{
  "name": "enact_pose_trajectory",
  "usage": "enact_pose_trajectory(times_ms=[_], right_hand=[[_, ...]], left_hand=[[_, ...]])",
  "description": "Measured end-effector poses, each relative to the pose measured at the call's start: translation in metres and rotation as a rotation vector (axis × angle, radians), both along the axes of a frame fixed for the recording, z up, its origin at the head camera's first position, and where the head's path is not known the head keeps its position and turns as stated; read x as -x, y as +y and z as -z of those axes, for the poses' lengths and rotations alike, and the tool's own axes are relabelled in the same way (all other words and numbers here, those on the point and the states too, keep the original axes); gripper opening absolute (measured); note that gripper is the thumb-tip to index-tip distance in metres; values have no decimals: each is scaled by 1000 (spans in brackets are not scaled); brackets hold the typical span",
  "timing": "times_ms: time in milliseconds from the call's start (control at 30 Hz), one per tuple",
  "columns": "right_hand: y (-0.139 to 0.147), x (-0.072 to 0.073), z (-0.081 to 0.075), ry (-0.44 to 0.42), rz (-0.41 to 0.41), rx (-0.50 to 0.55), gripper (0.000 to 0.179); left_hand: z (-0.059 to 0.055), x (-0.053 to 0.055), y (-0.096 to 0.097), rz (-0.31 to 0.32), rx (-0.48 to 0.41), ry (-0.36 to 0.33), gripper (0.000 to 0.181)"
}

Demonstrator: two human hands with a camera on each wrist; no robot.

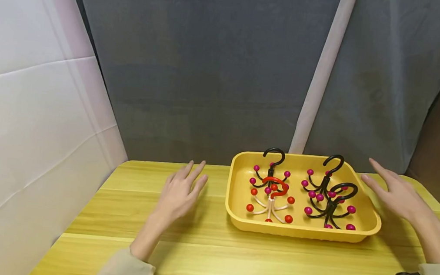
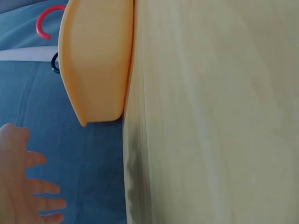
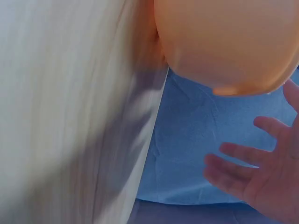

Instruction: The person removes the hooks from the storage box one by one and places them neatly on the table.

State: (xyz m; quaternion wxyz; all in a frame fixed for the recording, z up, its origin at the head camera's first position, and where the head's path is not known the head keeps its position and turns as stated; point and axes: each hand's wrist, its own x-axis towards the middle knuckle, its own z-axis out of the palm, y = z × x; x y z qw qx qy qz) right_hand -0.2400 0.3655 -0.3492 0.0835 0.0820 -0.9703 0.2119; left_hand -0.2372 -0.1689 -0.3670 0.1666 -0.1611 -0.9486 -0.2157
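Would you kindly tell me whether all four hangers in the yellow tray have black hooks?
No, the head view shows that the front-left hanger in the yellow tray has a red hook.

This looks like a fabric-walled booth: grey backdrop (image 1: 209,75), white side panel (image 1: 30,103), wood-grain table (image 1: 240,266).

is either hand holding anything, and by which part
Nothing is held: the left hand and right hand are empty, either side of the yellow rectangular plastic tray.
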Motion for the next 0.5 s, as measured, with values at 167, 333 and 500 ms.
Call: enact_pose_trajectory(times_ms=[167, 333, 500], right_hand=[[-3, 3, 2, -45, 4, -3, 75], [-7, 5, 4, -87, 2, 6, 75], [-10, 7, 8, -118, 5, 32, 75]], left_hand=[[0, -1, 10, 34, -58, 19, 57], [0, -1, 21, 79, -115, 21, 57], [0, -1, 34, 133, -173, 23, 53]])
